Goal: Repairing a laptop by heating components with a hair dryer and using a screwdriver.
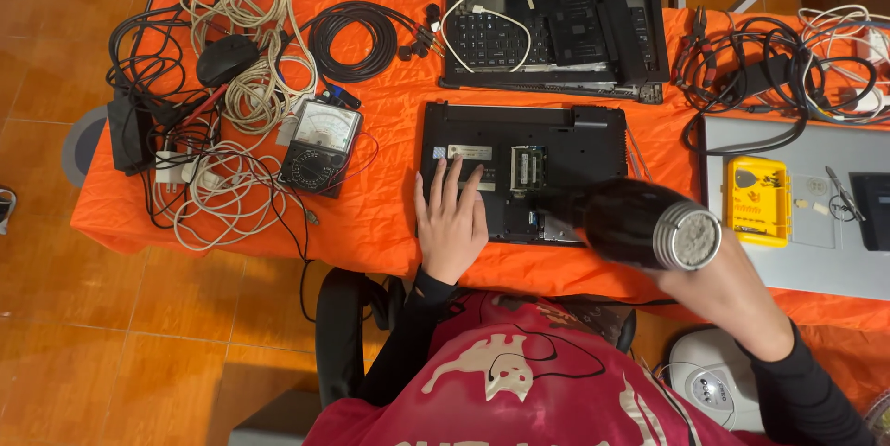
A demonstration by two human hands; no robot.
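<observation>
At the centre of the frame the left hand lies flat, fingers spread, on the matte black underside of an upturned laptop. The right hand seems wrapped round the grip of a glossy black hair dryer, though the barrel hides its fingers. Crinkled orange cloth covers the table

Person, seen from above: 2 bare hands, left hand and right hand, no gloves, rings or watch visible. Both arms in close-fitting black long sleeves reaching the wrists; right cuff sits snug at the wrist. Over these, a dark red short-sleeved shirt bearing a pale cream printed graphic with thin black outlines across the chest.
</observation>
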